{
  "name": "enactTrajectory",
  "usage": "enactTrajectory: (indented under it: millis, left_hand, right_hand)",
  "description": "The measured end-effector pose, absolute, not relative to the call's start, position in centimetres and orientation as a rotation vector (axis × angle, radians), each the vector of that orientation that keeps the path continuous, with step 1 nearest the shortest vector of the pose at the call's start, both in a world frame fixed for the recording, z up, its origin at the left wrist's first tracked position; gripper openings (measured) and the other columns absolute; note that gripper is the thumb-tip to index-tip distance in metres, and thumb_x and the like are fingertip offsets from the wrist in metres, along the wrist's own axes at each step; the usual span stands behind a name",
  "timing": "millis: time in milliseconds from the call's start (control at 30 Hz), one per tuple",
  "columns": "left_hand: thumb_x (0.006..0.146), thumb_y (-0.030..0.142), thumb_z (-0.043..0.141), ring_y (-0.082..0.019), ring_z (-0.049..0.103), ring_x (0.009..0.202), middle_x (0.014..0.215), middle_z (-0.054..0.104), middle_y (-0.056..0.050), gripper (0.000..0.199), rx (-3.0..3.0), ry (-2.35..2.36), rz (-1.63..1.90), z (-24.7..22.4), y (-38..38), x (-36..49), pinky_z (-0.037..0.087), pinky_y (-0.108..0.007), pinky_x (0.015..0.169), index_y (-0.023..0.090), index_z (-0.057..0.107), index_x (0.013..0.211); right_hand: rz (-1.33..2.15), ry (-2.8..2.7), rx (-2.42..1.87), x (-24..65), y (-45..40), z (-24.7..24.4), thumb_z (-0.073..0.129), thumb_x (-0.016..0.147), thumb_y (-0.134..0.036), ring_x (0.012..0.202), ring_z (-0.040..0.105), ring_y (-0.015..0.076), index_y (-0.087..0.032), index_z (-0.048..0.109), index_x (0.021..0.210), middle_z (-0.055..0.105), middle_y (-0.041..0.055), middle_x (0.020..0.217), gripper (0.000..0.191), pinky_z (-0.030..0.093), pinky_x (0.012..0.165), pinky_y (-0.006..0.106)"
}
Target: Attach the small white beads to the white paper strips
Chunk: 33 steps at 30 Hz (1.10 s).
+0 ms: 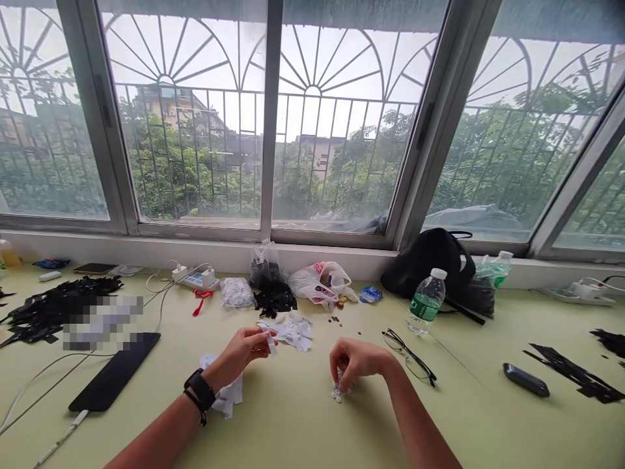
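Note:
Between the thumb and fingers of my left hand [249, 345] is a small white fabric strip [270, 343]. A loose pile of similar white pieces [295, 332] lies just beyond it, and more white strips [228, 398] are partly covered by my left wrist. My right hand [359, 361] is curled with its fingertips down on a small heap of white buttons [336, 395]. The fingers hide part of that heap, so I cannot tell whether a button is pinched. Several dark buttons [334, 319] are scattered past my right hand.
Glasses [413, 358] and a water bottle [428, 303] stand right of my right hand. A black tablet-like slab [116, 371] with a cable lies left. Plastic bags [319, 284], black strips [275, 298], a power strip [195, 278] and a black bag [424, 267] line the window side.

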<state>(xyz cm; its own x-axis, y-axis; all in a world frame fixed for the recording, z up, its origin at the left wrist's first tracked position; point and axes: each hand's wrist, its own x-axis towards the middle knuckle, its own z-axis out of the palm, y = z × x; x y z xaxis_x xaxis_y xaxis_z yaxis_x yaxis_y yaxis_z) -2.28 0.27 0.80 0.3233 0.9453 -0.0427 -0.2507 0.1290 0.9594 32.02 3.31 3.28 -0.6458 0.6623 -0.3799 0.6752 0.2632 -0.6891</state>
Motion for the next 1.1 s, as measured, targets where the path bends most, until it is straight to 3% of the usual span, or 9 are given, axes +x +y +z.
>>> enactTrajectory:
  millis: [267, 500, 667, 767, 867, 967, 1100]
  left_hand:
    - [0.081, 0.046, 0.082, -0.016, 0.070, 0.074, 0.088, 0.077, -0.011, 0.041, 0.983, 0.765, 1.049, 0.2, 0.6, -2.4, 0.054, -0.027, 0.075, 0.012, 0.080, 0.104]
    - [0.092, 0.059, 0.063, -0.018, 0.071, 0.075, 0.092, 0.078, -0.013, 0.053, 0.820, 0.721, 0.991, 0.7, 0.7, -2.5, 0.056, -0.027, 0.074, 0.010, 0.079, 0.106]
    - [0.088, 0.030, 0.069, -0.018, 0.073, 0.078, 0.098, 0.079, -0.014, 0.031, 0.738, 0.680, 0.952, 0.4, 0.9, -2.8, 0.057, -0.026, 0.078, 0.009, 0.078, 0.109]
    - [0.083, 0.015, 0.071, -0.016, 0.072, 0.081, 0.100, 0.079, -0.013, 0.032, 0.755, 0.652, 0.939, 0.4, 0.6, -2.9, 0.056, -0.025, 0.081, 0.009, 0.077, 0.113]
    - [0.082, 0.015, 0.074, -0.016, 0.071, 0.083, 0.101, 0.078, -0.013, 0.033, 0.802, 0.634, 0.938, 0.5, 0.4, -3.0, 0.054, -0.025, 0.083, 0.009, 0.076, 0.115]
    - [0.082, 0.020, 0.078, -0.014, 0.069, 0.080, 0.103, 0.076, -0.013, 0.035, 0.874, 0.670, 0.942, 0.7, 0.2, -2.9, 0.053, -0.024, 0.080, 0.010, 0.076, 0.116]
    - [0.079, 0.027, 0.083, -0.013, 0.064, 0.072, 0.089, 0.073, -0.007, 0.036, 0.982, 0.754, 0.955, 0.3, 0.4, -2.6, 0.050, -0.024, 0.071, 0.013, 0.077, 0.112]
  right_hand:
    - [-1.389, 2.486, 1.329, 32.6, 4.0, 2.0, 0.089, 0.062, -0.041, 0.057, 0.050, 0.0114, -0.016, 0.080, 0.081, 0.060, -0.0029, 0.059, 0.033, 0.032, 0.052, 0.021]
    - [-1.528, 2.597, 1.261, 31.4, 3.6, 2.6, 0.083, 0.071, -0.039, 0.057, 0.042, 0.0092, -0.015, 0.076, 0.081, 0.052, -0.0047, 0.060, 0.027, 0.031, 0.054, 0.021]
    - [-1.654, 2.747, 1.217, 28.3, 3.1, 2.5, 0.080, 0.078, -0.042, 0.067, 0.051, 0.0122, -0.016, 0.073, 0.084, 0.062, -0.0011, 0.073, 0.029, 0.039, 0.061, 0.021]
    - [-1.690, 2.792, 1.214, 26.6, 2.9, 1.7, 0.079, 0.080, -0.041, 0.074, 0.056, 0.0145, -0.017, 0.072, 0.087, 0.067, 0.0014, 0.082, 0.026, 0.043, 0.066, 0.023]
    - [-1.777, 2.847, 1.254, 25.1, 2.8, 0.6, 0.076, 0.082, -0.035, 0.077, 0.059, 0.0160, -0.017, 0.071, 0.088, 0.069, 0.0025, 0.086, 0.019, 0.046, 0.070, 0.024]
    - [-1.861, 2.895, 1.315, 23.8, 2.6, -0.4, 0.072, 0.084, -0.030, 0.070, 0.058, 0.0149, -0.017, 0.069, 0.087, 0.067, 0.0010, 0.077, 0.014, 0.045, 0.066, 0.025]
    - [-1.776, 3.010, 1.424, 22.3, 2.4, -1.4, 0.071, 0.082, -0.024, 0.065, 0.058, 0.0143, -0.017, 0.071, 0.082, 0.065, 0.0000, 0.071, 0.007, 0.045, 0.063, 0.025]
